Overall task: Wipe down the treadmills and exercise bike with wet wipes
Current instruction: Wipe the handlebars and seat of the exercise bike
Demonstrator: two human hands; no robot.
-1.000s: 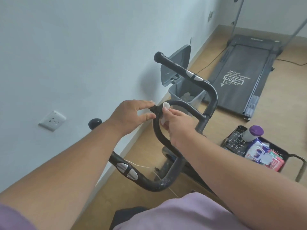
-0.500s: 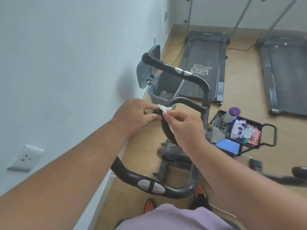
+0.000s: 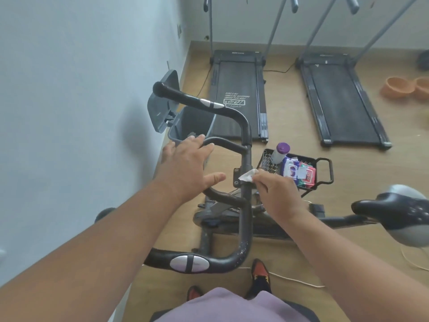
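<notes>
The exercise bike's black handlebar (image 3: 246,140) fills the middle of the head view, with its saddle (image 3: 394,212) at the right. My right hand (image 3: 276,196) pinches a small white wet wipe (image 3: 247,178) against the central bar near a bolted bracket. My left hand (image 3: 185,170) hovers over the inner loop of the handlebar with its fingers spread and straight, holding nothing. Two treadmills (image 3: 239,96) (image 3: 341,101) lie on the floor beyond.
A grey bin (image 3: 185,126) with its lid raised stands by the wall on the left. A black basket (image 3: 325,173) on the floor holds wipe packs (image 3: 299,174) and a purple-capped bottle (image 3: 279,152). Orange bowls (image 3: 401,87) sit far right. A white cord (image 3: 292,281) crosses the floor.
My left hand has let go of the handlebar loop and opened. My right hand has carried the wipe rightward and down to the central bar. The view has swung right.
</notes>
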